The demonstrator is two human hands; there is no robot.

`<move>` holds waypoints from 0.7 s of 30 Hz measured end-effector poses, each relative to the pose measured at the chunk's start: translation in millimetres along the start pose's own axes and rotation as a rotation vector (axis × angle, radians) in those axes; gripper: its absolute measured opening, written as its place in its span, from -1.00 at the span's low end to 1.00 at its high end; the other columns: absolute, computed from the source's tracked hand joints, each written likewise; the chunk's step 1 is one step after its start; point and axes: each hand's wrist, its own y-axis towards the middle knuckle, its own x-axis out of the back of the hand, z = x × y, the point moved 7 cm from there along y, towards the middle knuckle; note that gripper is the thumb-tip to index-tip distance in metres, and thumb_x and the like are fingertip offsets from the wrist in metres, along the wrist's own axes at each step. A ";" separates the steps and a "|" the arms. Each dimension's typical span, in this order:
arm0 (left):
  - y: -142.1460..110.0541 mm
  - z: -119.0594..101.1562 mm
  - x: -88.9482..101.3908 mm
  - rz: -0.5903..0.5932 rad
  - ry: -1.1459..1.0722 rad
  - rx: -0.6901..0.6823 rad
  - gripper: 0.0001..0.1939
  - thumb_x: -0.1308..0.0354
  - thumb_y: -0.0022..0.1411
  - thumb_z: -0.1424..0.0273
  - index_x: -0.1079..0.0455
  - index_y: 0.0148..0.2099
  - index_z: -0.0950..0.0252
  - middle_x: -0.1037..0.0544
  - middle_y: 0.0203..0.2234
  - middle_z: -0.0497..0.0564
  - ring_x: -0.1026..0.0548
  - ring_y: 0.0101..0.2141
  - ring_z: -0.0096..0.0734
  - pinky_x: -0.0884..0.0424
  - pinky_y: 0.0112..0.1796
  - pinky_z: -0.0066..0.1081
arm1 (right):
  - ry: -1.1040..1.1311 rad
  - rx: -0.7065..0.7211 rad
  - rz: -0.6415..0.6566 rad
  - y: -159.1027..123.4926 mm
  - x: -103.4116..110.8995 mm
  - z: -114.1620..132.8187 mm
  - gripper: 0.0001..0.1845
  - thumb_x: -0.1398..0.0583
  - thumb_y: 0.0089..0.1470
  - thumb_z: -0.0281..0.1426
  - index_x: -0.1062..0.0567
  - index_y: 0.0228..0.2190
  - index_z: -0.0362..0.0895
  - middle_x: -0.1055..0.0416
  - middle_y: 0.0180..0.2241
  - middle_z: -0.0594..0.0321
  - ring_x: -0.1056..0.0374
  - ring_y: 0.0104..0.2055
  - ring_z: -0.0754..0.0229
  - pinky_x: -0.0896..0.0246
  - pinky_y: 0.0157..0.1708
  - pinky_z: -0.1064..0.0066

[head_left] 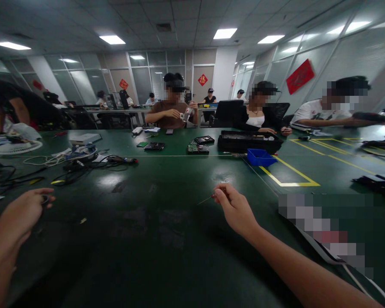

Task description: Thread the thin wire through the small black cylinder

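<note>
In the head view, my right hand is raised over the green table, its fingers pinched round a thin screwdriver. The tool's slim metal shaft points left and slightly down, and a bit of red shows at the fingertips. My left hand is at the left side with curled fingers. A small dark rounded thing shows between thumb and fingers there; its kind is unclear. A tiny yellowish scrap lies on the table right of the left hand.
Tangled cables lie at the left. Hard drives and circuit boards sit farther back, with a black tray and a blue bin right of them. A blurred panel lies right of my forearm. Several people sit across.
</note>
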 end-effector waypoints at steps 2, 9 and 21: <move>-4.9 -11.2 -30.5 0.162 -0.173 -0.018 -0.73 0.08 0.09 0.53 -0.38 -0.20 0.27 -0.46 -0.44 -0.18 -0.40 -0.35 -0.53 -0.30 -0.29 -0.60 | -0.003 0.003 0.017 0.2 -0.8 1.6 -0.71 -0.03 0.33 -0.18 -0.45 -0.22 -0.06 -0.52 -0.34 0.24 -0.46 -0.28 0.13 -0.30 -0.29 0.31; -102.4 -117.3 -123.3 0.591 -0.209 -0.424 -0.64 0.07 0.18 0.32 -0.41 -0.03 0.28 -0.51 -0.33 -0.02 -0.45 -0.28 -0.28 -0.34 -0.21 -0.36 | -0.058 0.028 0.090 -2.1 -2.4 10.1 -0.70 -0.09 0.28 -0.15 -0.52 -0.24 -0.07 -0.51 -0.44 0.29 -0.45 -0.40 0.17 -0.27 -0.37 0.36; -243.3 -161.8 -209.7 0.988 -0.159 -0.747 -0.65 0.14 0.29 0.43 -0.42 -0.02 0.22 -0.50 -0.16 0.05 -0.44 -0.12 -0.22 -0.36 -0.07 -0.27 | -0.078 0.105 0.026 -5.8 3.2 17.3 -0.71 -0.13 0.26 -0.16 -0.54 -0.36 -0.05 -0.54 -0.48 0.30 -0.44 -0.45 0.16 -0.28 -0.40 0.33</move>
